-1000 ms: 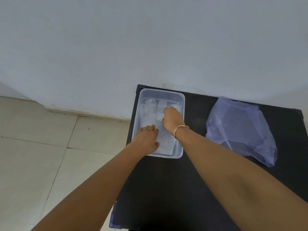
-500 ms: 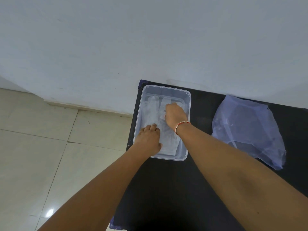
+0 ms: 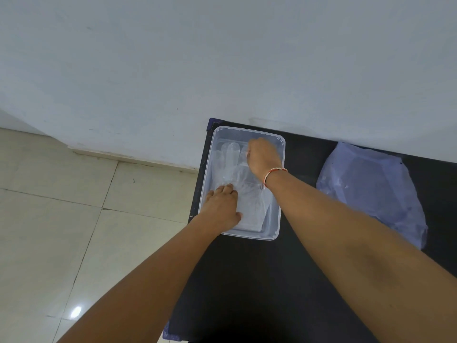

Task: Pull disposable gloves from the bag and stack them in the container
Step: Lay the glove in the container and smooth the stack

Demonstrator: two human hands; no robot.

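Clear gloves (image 3: 235,169) in container (image 3: 277,219), under both hands (image 3: 222,209)

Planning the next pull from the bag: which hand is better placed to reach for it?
Right, probably. The right hand is over the container's far end, on the side nearer the bag. The left hand presses the gloves flat at the near end, farther from the bag.
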